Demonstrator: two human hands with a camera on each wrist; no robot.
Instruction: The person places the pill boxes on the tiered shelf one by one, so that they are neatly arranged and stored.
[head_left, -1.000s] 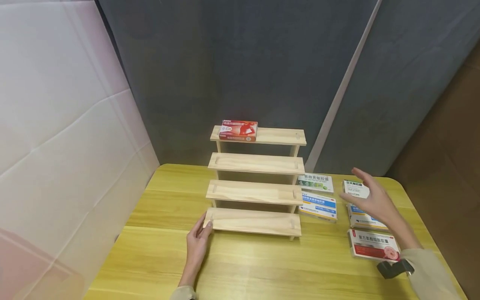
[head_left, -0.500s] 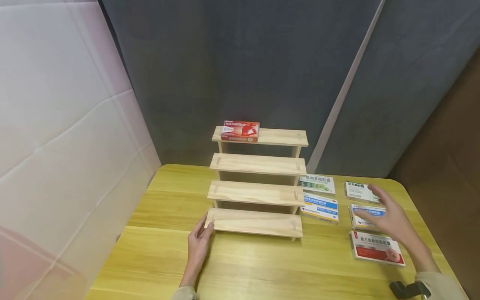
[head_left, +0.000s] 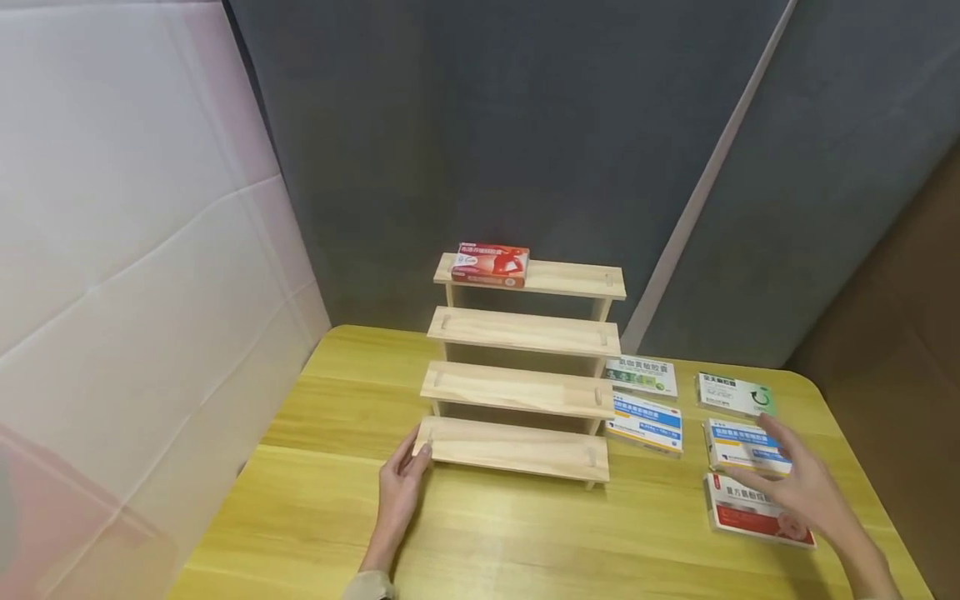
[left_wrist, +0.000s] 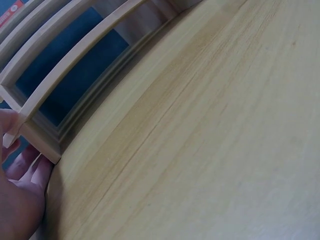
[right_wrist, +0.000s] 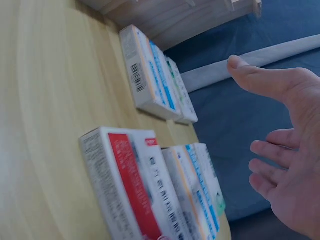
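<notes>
My left hand [head_left: 400, 492] grips the left end of the lowest step of a wooden stepped display rack [head_left: 517, 450]. Its thumb lies on the step's front corner, and the fingers go round the side in the left wrist view. At the right, my right hand [head_left: 806, 492] hovers over the medicine boxes with thumb and fingers spread, holding nothing. Beneath it lies a red-and-white medicine box [head_left: 738, 517], partly covered by the hand. Behind that are a blue-and-white box [head_left: 738, 442] and a green-and-white box [head_left: 727, 393]. In the right wrist view the hand is apart from all the boxes.
A red medicine box [head_left: 491, 265] rests at the left of the rack's top step. Close to the rack's right side lie another blue-and-white box [head_left: 647, 423] and another green-and-white box [head_left: 642, 377]. Grey cloth [head_left: 525, 125] stands behind the wooden table [head_left: 525, 550].
My right hand has moved toward me and to the right, from over the rear boxes to over the red-and-white box. My left hand has stayed on the rack. The view has shifted slightly.
</notes>
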